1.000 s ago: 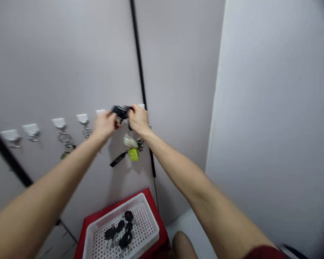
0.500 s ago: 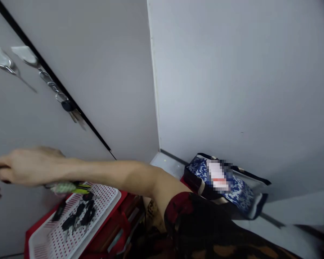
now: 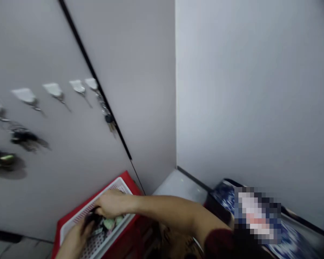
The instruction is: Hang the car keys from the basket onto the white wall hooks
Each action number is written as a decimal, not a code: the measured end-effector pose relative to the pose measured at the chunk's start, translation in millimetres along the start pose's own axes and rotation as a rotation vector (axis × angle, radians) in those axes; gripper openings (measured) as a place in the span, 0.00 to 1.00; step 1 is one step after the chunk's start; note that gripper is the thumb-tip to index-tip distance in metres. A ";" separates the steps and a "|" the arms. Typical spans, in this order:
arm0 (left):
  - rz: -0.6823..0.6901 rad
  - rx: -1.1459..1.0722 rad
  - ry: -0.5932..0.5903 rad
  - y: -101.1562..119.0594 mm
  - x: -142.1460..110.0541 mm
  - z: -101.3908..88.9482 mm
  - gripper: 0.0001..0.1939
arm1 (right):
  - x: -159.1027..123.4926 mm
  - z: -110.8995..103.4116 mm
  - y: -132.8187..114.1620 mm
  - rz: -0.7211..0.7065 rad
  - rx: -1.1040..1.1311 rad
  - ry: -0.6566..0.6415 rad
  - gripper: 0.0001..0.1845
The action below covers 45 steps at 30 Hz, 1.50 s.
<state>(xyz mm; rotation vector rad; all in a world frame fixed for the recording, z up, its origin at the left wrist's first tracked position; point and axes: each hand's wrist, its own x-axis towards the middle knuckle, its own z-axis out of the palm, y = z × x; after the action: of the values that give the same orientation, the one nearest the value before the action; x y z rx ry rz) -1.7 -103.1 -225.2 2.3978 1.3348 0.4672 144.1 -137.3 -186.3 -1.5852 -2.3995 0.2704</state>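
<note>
My right hand reaches over a white perforated basket, its fingers closed on a blurred black item. Opposite it, my left hand is low over the basket's near left side. Its fingertips meet the black item, but motion smears them, so I cannot tell whether they grip it. Below my right hand, a pale green item lies in the basket among other small things. My hands hide much of what is inside.
Beneath the basket is a red stand. White hooks line the grey panel, some with key bunches hanging from them. A blue-and-white patterned bag rests by the right wall.
My right hand has come from the far left edge down over the basket. My left hand now shows beside it. The view has swung left, bringing more hooks in.
</note>
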 end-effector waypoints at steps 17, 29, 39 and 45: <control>-0.245 -0.281 1.141 38.8 66.0 -168.6 0.31 | 44.6 -178.4 72.6 0.552 0.030 0.943 0.16; -0.191 -0.225 0.977 21.2 80.3 -185.8 0.08 | 53.5 -199.7 55.0 0.488 0.045 1.016 0.12; 0.062 -0.529 0.984 33.9 71.2 -223.7 0.10 | 62.7 -192.1 54.0 0.583 0.133 0.944 0.16; 0.045 -0.550 1.188 34.6 76.6 -266.4 0.09 | 61.5 -219.6 64.4 0.477 0.383 1.151 0.12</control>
<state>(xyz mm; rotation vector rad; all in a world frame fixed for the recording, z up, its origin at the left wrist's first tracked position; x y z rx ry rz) -57.0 -15.4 34.2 1.6171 1.2241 2.1468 245.2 -52.0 10.3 -1.4800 -1.0358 -0.0985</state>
